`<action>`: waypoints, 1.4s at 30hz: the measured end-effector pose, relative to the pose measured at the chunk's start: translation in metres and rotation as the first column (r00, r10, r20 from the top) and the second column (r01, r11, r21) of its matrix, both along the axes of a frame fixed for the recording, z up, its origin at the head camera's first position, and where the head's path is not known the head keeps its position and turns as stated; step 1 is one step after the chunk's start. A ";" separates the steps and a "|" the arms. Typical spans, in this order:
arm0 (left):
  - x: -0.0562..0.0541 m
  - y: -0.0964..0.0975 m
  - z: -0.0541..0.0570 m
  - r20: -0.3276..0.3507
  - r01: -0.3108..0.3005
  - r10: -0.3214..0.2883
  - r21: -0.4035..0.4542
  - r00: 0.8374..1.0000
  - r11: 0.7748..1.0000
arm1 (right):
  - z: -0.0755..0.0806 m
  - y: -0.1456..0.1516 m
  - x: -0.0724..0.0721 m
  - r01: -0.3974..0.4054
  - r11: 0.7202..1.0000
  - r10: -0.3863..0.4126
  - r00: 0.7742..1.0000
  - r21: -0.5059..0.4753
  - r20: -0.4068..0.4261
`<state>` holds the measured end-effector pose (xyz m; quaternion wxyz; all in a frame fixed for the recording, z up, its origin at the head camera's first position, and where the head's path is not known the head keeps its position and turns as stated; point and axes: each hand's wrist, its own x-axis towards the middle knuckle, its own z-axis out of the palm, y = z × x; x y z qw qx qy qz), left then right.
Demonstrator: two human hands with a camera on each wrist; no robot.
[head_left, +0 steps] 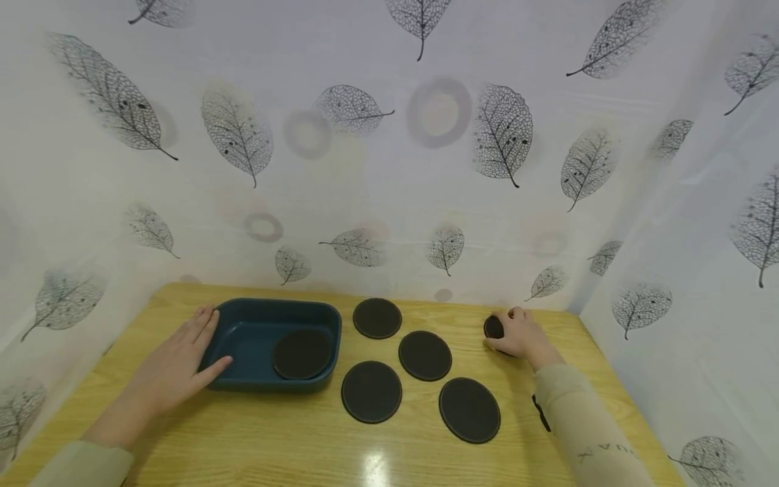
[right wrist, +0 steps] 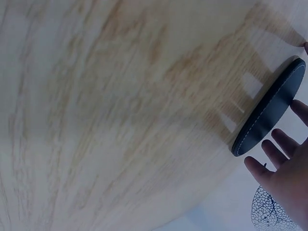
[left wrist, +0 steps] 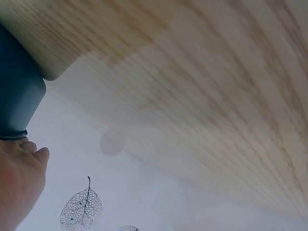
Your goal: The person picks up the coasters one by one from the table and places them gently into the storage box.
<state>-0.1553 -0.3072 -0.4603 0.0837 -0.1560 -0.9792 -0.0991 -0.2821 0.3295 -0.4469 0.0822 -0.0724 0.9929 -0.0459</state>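
a left hand (head_left: 176, 362) lies along the left end of a dark blue, rectangular tray with rounded corners (head_left: 274, 385), its fingers together and outstretched at the rim, the thumb spread wide from them toward the near left corner. inside the tray, toward its right end, lies a flat, round black disc (head_left: 302, 354).

well to the right, a right hand (head_left: 522, 338) reaches over a thin, round black disc with pale stitching round its edge (right wrist: 272, 113), near the far edge of a yellow wood-grain table (head_left: 274, 433). the right wrist view shows this hand's fingers spread and extended, one fingertip touching the stitched disc near its edge; how firmly the thumb bears on it, i cannot tell.

between the tray and the right hand, four more round black discs lie flat on the table, apart from one another: a far one (head_left: 377, 318), a middle one (head_left: 425, 355), a near left one (head_left: 372, 391) and a near right one (head_left: 469, 410).

a small, dark strap-like piece (head_left: 541, 413) shows beside the pale right sleeve (head_left: 590, 419). behind the table hangs a whitish backdrop printed with grey skeleton leaves (head_left: 377, 169).
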 end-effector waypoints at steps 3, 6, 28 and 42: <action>0.000 -0.001 0.000 -0.006 0.000 0.000 -0.003 1.000 1.000 | -0.004 0.002 -0.001 0.005 1.000 -0.005 1.000 -0.018 0.012; 0.000 -0.001 0.000 -0.011 0.001 -0.001 -0.002 1.000 1.000 | -0.006 0.004 -0.002 0.004 0.999 -0.004 1.000 -0.033 0.012; 0.000 0.000 -0.002 -0.034 0.006 -0.006 -0.014 0.999 1.000 | -0.006 0.007 -0.004 0.018 0.997 -0.017 1.000 -0.071 0.016; 0.001 0.000 0.000 -0.011 -0.005 0.005 -0.019 1.000 1.000 | -0.004 0.004 -0.003 0.040 0.998 -0.040 0.999 -0.055 -0.003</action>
